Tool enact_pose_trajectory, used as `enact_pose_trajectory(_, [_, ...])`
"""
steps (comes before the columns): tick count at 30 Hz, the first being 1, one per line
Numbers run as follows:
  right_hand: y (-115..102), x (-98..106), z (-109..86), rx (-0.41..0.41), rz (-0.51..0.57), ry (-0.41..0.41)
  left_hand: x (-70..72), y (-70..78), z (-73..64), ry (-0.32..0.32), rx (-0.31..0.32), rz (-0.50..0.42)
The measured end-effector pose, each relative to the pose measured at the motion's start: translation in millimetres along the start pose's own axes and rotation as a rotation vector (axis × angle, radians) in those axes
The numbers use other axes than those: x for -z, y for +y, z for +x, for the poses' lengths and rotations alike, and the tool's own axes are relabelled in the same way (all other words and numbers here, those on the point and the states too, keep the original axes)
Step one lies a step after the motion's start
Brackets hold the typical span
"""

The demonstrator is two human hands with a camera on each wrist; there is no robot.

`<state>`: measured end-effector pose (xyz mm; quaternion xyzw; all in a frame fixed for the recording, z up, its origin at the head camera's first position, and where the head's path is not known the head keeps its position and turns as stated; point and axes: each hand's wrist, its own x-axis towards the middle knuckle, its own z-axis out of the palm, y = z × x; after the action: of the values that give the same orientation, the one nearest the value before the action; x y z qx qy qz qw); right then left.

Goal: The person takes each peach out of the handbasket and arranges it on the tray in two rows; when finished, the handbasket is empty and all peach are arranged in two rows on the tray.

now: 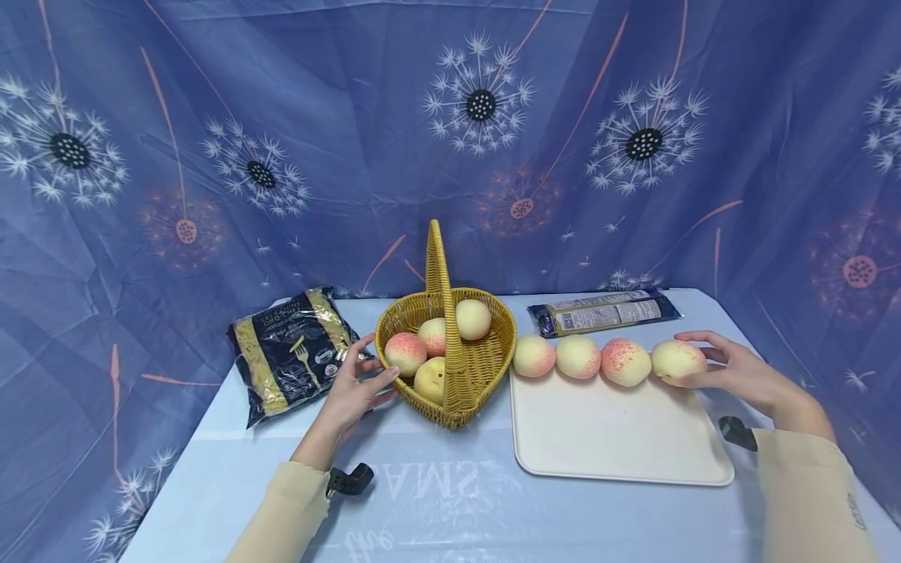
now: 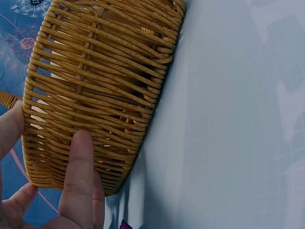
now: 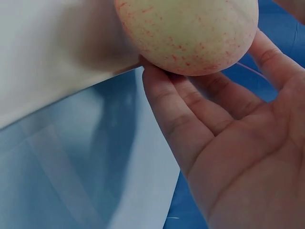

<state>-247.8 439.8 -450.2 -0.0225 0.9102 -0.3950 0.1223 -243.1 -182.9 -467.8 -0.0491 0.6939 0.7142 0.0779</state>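
Observation:
My right hand (image 1: pixel 739 375) holds a pale yellow peach (image 1: pixel 679 361) with red specks, thumb on the near side and fingers behind. That peach (image 3: pixel 190 33) is over the tray's far right corner; I cannot tell whether it touches the tray. Left of it, several peaches (image 1: pixel 579 357) stand in a row along the far edge of the white tray (image 1: pixel 619 438). My left hand (image 1: pixel 359 383) touches the left end of a woven basket (image 1: pixel 486 367), fingers spread and fairly straight; one fingertip rests against the weave (image 2: pixel 95 95). Several peaches (image 1: pixel 406 354) lie inside the basket, under its tall handle.
A dark pasta packet (image 1: pixel 292 352) lies left of the basket, close to my left hand. Behind the tray lies a long dark packet (image 1: pixel 605 311). A blue dandelion-print cloth (image 1: pixel 352 156) hangs behind the pale blue table (image 1: pixel 436 485).

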Motion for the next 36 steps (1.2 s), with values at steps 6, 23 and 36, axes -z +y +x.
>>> enact_pose_trajectory(6, [4.9,-2.7,-0.8,0.039,0.013,-0.002,-1.0,0.0,0.2,0.001,0.007,-0.007])
enact_pose_trajectory(23, [0.9,-3.8,5.7,0.041,-0.038,-0.023,0.5,-1.5,2.9,0.003,0.003,-0.004])
enact_pose_trajectory(36, [2.6,-3.8,7.4,0.009,-0.032,-0.019,0.2,-2.1,1.9,0.002,-0.006,-0.009])
